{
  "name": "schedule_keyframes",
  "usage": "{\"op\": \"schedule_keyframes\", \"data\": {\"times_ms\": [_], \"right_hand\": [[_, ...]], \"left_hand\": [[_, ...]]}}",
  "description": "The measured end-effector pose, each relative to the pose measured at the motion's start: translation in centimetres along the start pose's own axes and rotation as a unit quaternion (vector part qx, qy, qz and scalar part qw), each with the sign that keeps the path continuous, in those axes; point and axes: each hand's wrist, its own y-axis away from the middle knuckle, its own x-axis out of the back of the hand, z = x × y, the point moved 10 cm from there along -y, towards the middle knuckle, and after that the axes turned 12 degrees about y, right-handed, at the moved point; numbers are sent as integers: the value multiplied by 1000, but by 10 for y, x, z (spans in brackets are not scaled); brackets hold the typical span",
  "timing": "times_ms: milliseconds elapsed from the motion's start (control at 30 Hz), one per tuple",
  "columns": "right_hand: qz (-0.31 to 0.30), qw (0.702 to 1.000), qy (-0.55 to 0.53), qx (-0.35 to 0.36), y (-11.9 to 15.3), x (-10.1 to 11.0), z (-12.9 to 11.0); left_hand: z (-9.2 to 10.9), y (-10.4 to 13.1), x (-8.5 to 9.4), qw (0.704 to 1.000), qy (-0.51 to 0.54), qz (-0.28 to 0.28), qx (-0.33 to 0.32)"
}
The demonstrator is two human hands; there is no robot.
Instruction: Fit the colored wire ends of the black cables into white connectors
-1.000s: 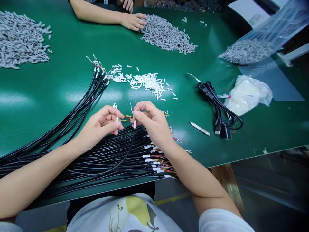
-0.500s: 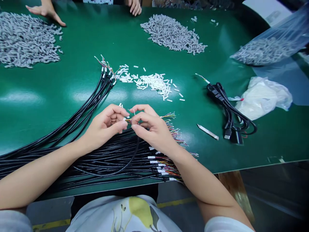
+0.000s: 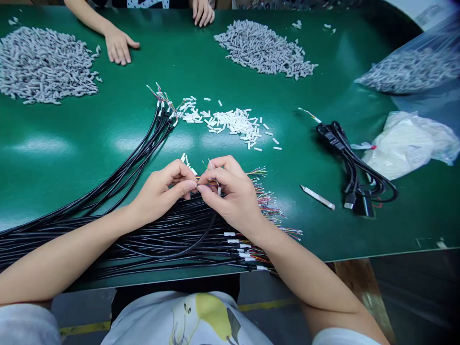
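Observation:
Over the bundle of black cables (image 3: 168,230), my left hand (image 3: 167,189) is closed in a pinch on thin coloured wires at a cable end. My right hand (image 3: 233,194) pinches the same wires, its fingertips almost touching the left ones. A pale wire end (image 3: 210,164) sticks up between the right fingers, and a small white piece shows beneath them. Most of the held wires are hidden by my fingers. Just behind my hands lie a few white sleeves (image 3: 189,164). Bare coloured wire ends (image 3: 266,199) of the bundle fan out to the right.
White sleeves (image 3: 237,122) are strewn mid-table beside a smaller cable group (image 3: 143,139). Grey parts form a left pile (image 3: 46,64) and a back pile (image 3: 264,48). At right lie a pen-like tool (image 3: 318,197), a coiled cable (image 3: 341,143) and a white bag (image 3: 402,143). A co-worker's hand (image 3: 118,45) rests opposite.
My fingertips have come closer together on the wires. Across the table, the co-worker's hand has moved right, away from the left grey pile. The whole view has shifted slightly.

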Motion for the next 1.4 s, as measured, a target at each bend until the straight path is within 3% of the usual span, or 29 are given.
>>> {"op": "schedule_keyframes", "data": {"times_ms": [200, 400, 800, 1400], "right_hand": [[42, 999, 21, 14, 2, 10, -6], [77, 992, 82, 57, 4, 13, -18], [87, 990, 99, 49, 5, 13, -15], [64, 996, 56, 37, 8, 4, -9]], "left_hand": [[-17, -1, -14, 965, 237, -59, 96], [-25, 1, -18, 946, 288, -66, 134], [-26, 0, -19, 949, 281, -73, 127], [-19, 2, -18, 973, 189, -82, 102]]}}
